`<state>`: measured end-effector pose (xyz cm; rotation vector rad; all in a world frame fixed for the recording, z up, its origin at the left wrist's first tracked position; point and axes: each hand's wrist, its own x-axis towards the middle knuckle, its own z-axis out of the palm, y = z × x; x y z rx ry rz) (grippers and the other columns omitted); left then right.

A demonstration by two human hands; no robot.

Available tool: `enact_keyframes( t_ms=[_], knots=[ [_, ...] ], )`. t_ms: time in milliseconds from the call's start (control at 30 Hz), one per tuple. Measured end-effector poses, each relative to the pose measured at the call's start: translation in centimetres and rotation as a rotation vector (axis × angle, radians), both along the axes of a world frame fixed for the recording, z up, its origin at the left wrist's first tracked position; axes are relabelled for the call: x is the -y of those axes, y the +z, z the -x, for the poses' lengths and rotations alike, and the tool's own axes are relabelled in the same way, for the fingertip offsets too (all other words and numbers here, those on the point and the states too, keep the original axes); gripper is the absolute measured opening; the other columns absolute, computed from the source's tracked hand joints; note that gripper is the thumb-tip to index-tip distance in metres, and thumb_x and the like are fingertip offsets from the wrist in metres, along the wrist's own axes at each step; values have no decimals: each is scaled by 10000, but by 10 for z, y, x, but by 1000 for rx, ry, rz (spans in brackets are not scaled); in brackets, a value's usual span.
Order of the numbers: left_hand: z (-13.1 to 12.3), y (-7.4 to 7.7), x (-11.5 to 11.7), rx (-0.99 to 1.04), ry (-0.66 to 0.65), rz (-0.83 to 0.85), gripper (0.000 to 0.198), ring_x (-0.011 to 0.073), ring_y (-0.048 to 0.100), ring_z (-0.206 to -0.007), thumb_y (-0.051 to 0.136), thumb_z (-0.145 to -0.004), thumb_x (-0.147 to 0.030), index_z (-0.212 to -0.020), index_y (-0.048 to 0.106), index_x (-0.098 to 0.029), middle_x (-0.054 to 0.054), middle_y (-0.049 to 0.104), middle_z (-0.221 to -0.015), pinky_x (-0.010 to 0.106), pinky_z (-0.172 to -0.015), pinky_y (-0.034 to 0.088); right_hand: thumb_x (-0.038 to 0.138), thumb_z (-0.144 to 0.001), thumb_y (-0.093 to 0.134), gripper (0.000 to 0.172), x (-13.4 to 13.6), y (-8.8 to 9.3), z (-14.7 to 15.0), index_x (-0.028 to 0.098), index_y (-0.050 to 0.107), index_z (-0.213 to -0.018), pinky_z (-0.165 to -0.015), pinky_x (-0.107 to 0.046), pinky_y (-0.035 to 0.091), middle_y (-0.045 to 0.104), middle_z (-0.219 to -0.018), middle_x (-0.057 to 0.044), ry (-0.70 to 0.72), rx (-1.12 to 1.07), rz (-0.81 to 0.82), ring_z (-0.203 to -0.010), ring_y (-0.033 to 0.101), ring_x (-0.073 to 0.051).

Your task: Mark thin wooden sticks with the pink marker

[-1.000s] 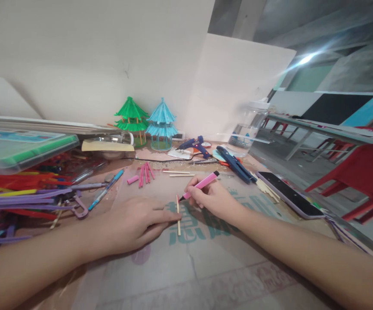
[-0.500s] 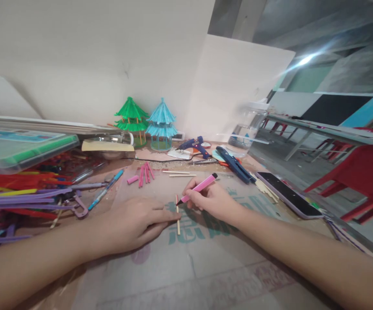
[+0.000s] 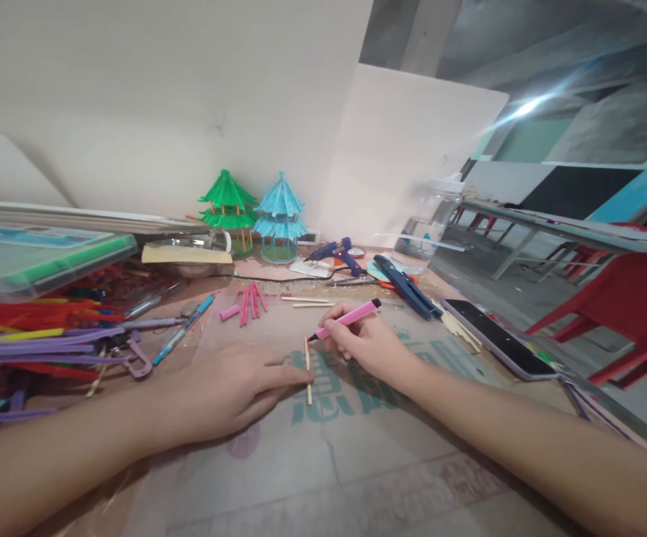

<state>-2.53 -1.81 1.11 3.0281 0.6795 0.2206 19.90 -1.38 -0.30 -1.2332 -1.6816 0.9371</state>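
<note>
My left hand [image 3: 233, 388] lies flat on the cardboard sheet [image 3: 357, 455], its fingertips pressing a thin wooden stick [image 3: 308, 371] down. The stick's far end is coloured pink. My right hand [image 3: 365, 344] is closed round a pink marker [image 3: 346, 319], whose dark tip touches the stick's far end. Several pink-coloured short sticks [image 3: 251, 300] lie a little farther back, and two plain sticks [image 3: 309, 301] lie beside them.
Green [image 3: 227, 207] and blue [image 3: 280, 212] stick pagodas stand by the wall. A blue glue gun [image 3: 337, 252], blue cutters [image 3: 404, 283] and a phone [image 3: 494, 339] lie to the right. Coloured strips [image 3: 26, 335], a blue pen [image 3: 184, 328] and a plastic box [image 3: 32, 257] crowd the left.
The marker tip has slid up along the stick toward its far end, and my right hand moved slightly away with it. My left hand has stayed on the stick.
</note>
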Motion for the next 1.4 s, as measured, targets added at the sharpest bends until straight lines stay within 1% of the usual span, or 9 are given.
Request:
enact_keyframes(
  t_ms=[167,267,400,533,733,833,967,1233,1400],
  knots=[
    [-1,0,1,-28,6,-35,380,179,634,-700,353,-998,-252,-1262,618,-313,19,664,-791,254,-628,437,323,-816,538,138,-2,-5,-1,190,573,-809,-471,-227,362,572,-607,26,7,16,-41,-475,462,-105],
    [-2,0,1,-41,8,-50,384,173,630,-698,353,-997,-253,-1272,612,-316,18,658,-790,248,-628,435,328,-821,528,154,-4,-8,-2,186,583,-802,-487,-232,375,555,-585,31,9,49,-81,-485,475,-113],
    [-2,1,2,-49,19,-45,385,169,626,-701,350,-999,-256,-1280,606,-324,19,665,-813,242,-622,431,325,-824,515,160,-6,-10,-2,183,587,-813,-482,-234,373,564,-600,25,-4,70,-85,-476,465,-111],
    [-2,1,1,-49,15,-43,383,172,622,-687,353,-999,-261,-1280,607,-322,21,664,-805,247,-611,429,311,-818,514,146,-6,-7,-2,186,588,-801,-474,-231,366,572,-602,25,-12,80,-69,-467,457,-107],
    [-2,1,1,-29,6,-41,386,179,629,-707,354,-992,-248,-1265,619,-316,24,684,-842,258,-637,445,265,-804,520,112,-1,-2,-1,179,583,-769,-471,-222,365,568,-568,22,43,36,13,-474,467,-106],
    [-3,2,2,-28,-1,-44,389,177,629,-702,349,-993,-243,-1261,623,-311,24,683,-842,258,-641,449,281,-810,524,117,-2,-3,-1,184,576,-772,-460,-220,357,558,-564,29,39,30,-7,-461,453,-103],
    [-2,1,1,-36,8,-56,383,176,626,-684,365,-988,-242,-1264,621,-314,22,667,-800,256,-626,443,302,-823,516,130,-5,-6,-2,187,569,-793,-446,-220,340,568,-593,29,-16,59,-54,-441,422,-94],
    [-2,2,2,-21,3,-49,388,176,635,-706,373,-976,-223,-1258,623,-312,22,687,-835,255,-630,442,286,-813,515,123,-3,-2,-1,189,568,-759,-463,-223,355,554,-544,39,-7,54,-1,-440,448,-101],
    [-3,1,2,-39,10,-44,392,186,634,-689,389,-964,-210,-1264,621,-311,22,686,-832,270,-625,448,284,-822,514,125,-4,-2,-1,186,572,-772,-460,-220,356,570,-569,34,-28,67,-19,-438,439,-95]
  ],
)
